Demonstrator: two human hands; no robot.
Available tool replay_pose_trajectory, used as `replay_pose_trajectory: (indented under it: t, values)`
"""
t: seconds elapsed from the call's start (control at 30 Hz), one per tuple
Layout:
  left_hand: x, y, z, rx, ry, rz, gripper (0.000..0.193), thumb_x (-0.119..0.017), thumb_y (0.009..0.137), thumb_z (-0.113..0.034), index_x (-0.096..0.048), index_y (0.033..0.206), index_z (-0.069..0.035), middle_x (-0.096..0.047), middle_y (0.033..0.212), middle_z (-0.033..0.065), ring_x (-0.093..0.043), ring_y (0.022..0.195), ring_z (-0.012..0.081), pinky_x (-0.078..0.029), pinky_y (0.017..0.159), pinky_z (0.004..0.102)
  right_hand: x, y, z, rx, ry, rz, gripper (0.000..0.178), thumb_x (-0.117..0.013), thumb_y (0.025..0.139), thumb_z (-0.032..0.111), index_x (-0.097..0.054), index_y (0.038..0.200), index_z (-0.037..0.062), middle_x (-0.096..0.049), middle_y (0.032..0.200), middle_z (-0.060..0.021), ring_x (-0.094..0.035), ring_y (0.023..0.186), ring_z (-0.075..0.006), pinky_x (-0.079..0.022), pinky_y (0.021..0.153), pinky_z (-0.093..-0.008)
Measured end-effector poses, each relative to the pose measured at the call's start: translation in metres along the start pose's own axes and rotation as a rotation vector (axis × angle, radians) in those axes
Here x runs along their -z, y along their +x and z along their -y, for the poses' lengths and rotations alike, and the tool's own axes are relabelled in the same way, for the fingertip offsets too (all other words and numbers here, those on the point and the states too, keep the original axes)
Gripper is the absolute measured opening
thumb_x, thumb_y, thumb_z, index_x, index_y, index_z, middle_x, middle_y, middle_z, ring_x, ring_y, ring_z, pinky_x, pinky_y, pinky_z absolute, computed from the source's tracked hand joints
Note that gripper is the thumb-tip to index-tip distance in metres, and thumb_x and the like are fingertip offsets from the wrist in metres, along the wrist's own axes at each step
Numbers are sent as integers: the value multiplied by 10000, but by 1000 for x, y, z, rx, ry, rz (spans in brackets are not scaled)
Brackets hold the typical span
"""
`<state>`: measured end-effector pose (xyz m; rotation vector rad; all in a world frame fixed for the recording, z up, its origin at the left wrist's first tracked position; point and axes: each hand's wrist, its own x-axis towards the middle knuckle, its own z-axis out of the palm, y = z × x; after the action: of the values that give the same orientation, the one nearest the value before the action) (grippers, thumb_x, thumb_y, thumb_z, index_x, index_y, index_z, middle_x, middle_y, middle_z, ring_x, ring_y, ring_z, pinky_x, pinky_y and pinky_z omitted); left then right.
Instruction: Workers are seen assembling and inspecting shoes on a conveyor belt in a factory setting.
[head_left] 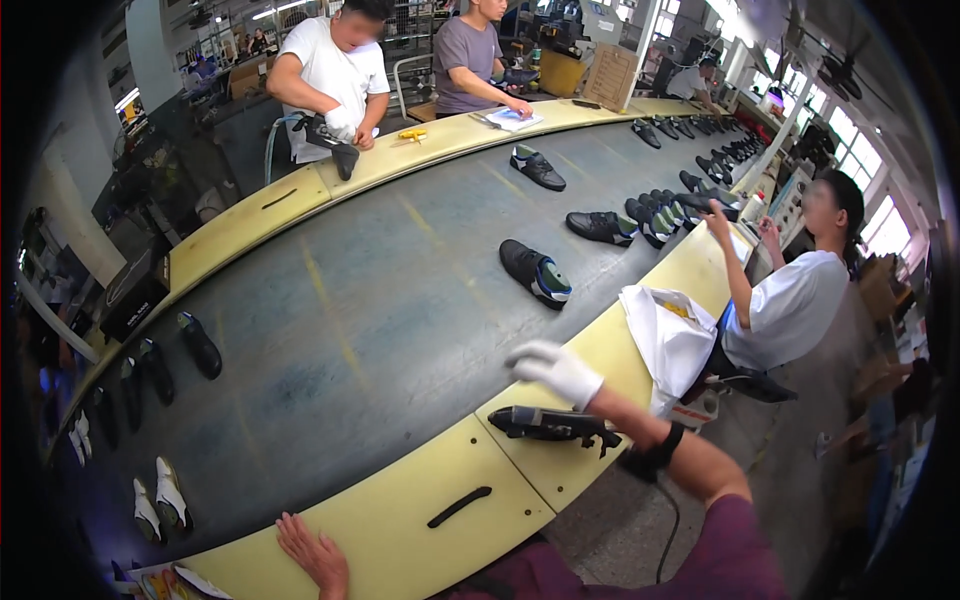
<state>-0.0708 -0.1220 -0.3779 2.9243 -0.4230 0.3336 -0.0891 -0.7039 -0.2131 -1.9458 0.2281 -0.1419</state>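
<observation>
My left hand (314,555), bare, rests with its fingers spread on the yellow ledge (400,530) at the near side of the belt. In a white glove, my right hand (558,372) reaches over the belt's near edge with its fingers stretched out and nothing in them. Just beyond it, a black shoe (535,272) lies on the grey belt (370,290). Under my right forearm, which wears a black band, a dark elongated tool-like object (545,424) lies on the ledge; its kind is unclear. A black strip (459,507) lies between my hands.
More black shoes (601,227) stand along the belt to the right, others (199,345) at the left beside white shoes (171,492). A white bag (667,345) sits near a co-worker (798,305) holding a shoe. Across the belt, another co-worker (335,75) handles a dark tool.
</observation>
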Motion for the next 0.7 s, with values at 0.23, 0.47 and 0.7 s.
replay_pose_trajectory:
  t: [0.23, 0.47, 0.7]
  values:
    - [9, 17, -22, -76, -81, -54, 654, -498, 1120, -290, -310, 1656, 35, -322, 1712, 291, -261, 1598, 494, -191, 1274, 662, 171, 143, -177, -389, -545, -462, 739, -857, 791, 385, -670, 1354, -55, -756, 1197, -178, -757, 1024, -228, -608, 874, -348]
    - [11, 22, -16, 12, -92, 52, 662, -500, 1112, -260, -274, 1657, 39, -279, 1729, 292, -216, 1610, 506, -156, 1278, 674, 122, 217, -202, -563, -523, -350, 926, -958, 648, 473, -620, 1357, -18, -729, 1216, -208, -737, 1049, -315, -611, 863, -398]
    - [21, 25, -12, -4, -149, 19, 669, -529, 1104, -267, -296, 1647, 46, -299, 1722, 292, -224, 1610, 503, -162, 1271, 680, 88, 203, -146, -625, -40, -280, 494, -908, 833, 349, -724, 1170, 38, -742, 985, -54, -718, 847, -174, -597, 708, -348]
